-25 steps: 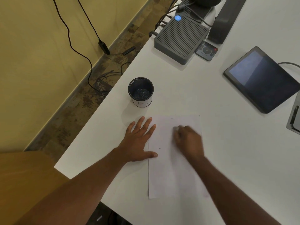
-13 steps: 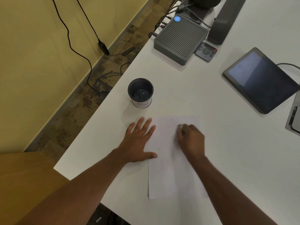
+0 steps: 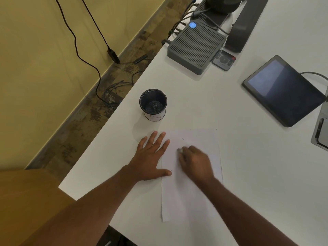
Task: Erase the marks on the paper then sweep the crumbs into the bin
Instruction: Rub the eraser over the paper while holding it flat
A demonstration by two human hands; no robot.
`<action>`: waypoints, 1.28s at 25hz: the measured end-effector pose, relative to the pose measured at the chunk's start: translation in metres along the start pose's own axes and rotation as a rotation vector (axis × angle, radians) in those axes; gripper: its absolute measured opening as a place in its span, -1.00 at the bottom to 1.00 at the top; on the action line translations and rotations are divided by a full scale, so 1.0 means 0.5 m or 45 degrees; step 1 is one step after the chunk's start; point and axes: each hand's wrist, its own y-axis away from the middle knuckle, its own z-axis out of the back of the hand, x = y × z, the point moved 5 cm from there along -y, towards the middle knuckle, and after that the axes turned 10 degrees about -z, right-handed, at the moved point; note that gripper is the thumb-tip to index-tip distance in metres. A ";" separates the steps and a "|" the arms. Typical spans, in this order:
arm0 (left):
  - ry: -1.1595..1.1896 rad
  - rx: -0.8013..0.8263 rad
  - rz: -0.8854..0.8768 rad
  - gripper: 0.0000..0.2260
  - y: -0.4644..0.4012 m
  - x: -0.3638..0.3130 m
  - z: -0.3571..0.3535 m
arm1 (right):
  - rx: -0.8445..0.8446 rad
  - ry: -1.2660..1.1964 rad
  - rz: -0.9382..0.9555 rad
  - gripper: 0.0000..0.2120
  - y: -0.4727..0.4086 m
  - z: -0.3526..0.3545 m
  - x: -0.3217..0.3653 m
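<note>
Two hands on paper (image 3: pixel 179 197), left hand (image 3: pixel 150 160) flat and spread wide, right hand (image 3: pixel 195 162) curled around eraser (image 3: pixel 179 150)

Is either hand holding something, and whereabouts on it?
The right hand pinches a small pale eraser at its fingertips; the grip spot is too blurred to tell. The left hand holds nothing, lying flat on the paper's edge.

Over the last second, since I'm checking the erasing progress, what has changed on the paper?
The right hand, closed around a small eraser, shifted slightly left across the paper while rubbing. The left hand stayed flat on the sheet's left edge; the mesh bin did not move.
</note>
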 end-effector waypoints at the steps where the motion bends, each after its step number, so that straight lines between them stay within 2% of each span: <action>1: -0.003 0.009 0.005 -0.03 -0.001 0.001 0.000 | -0.053 0.007 -0.139 -0.88 -0.029 0.013 -0.034; 3: -0.001 0.018 0.006 -0.03 -0.001 -0.001 0.000 | -0.269 0.008 -0.393 -0.84 -0.061 0.049 -0.084; 4: 0.002 0.009 0.007 -0.03 -0.001 -0.001 0.000 | -0.273 -0.007 -0.410 -0.82 -0.058 0.054 -0.080; 5: 0.009 0.002 0.009 -0.03 0.000 -0.001 0.000 | -0.206 -0.019 -0.360 -0.82 -0.046 0.043 -0.055; 8: 0.022 -0.002 0.002 -0.03 0.000 0.000 -0.001 | -0.021 0.008 -0.012 -0.89 0.021 -0.011 0.014; 9: 0.019 -0.003 0.005 -0.03 -0.001 0.000 -0.001 | -0.003 0.001 -0.049 -0.89 0.005 0.001 -0.006; 11: 0.018 0.004 0.006 -0.02 -0.002 -0.001 0.000 | -0.173 0.020 -0.302 -0.80 -0.048 0.042 -0.079; 13: 0.024 -0.004 0.004 -0.02 -0.002 -0.001 0.001 | -0.274 0.018 -0.416 -0.76 -0.064 0.067 -0.094; 14: 0.024 -0.007 0.005 -0.02 0.000 -0.001 0.001 | -0.229 0.012 -0.372 -0.78 -0.057 0.060 -0.071; 17: 0.019 -0.014 -0.002 -0.03 -0.001 -0.001 0.000 | -0.025 0.022 -0.016 -0.86 0.011 -0.009 -0.002; 19: 0.021 0.002 0.007 -0.03 -0.002 0.000 0.000 | -0.035 0.019 -0.138 -0.83 -0.036 0.012 -0.052; 21: 0.015 0.024 0.014 -0.03 -0.002 0.000 0.000 | -0.216 0.058 -0.380 -0.78 -0.091 0.058 -0.112; 22: 0.011 0.033 0.017 -0.03 -0.002 -0.001 0.000 | -0.237 0.044 -0.427 -0.77 -0.098 0.069 -0.119; 24: 0.014 0.039 0.022 -0.02 -0.001 -0.001 0.001 | -0.165 0.012 -0.356 -0.77 -0.075 0.050 -0.077; 26: 0.021 0.039 0.018 -0.02 -0.001 -0.001 0.004 | -0.058 0.016 -0.121 -0.77 -0.030 0.018 -0.034; 27: 0.024 0.037 0.020 -0.03 -0.001 -0.001 0.002 | -0.029 0.018 -0.091 -0.77 -0.035 0.020 -0.042; 30: 0.012 0.036 0.013 -0.02 -0.001 -0.002 0.001 | -0.181 0.046 -0.318 -0.75 -0.107 0.069 -0.111; 32: 0.009 0.030 0.013 -0.02 -0.001 -0.001 0.001 | -0.183 0.053 -0.326 -0.76 -0.102 0.071 -0.096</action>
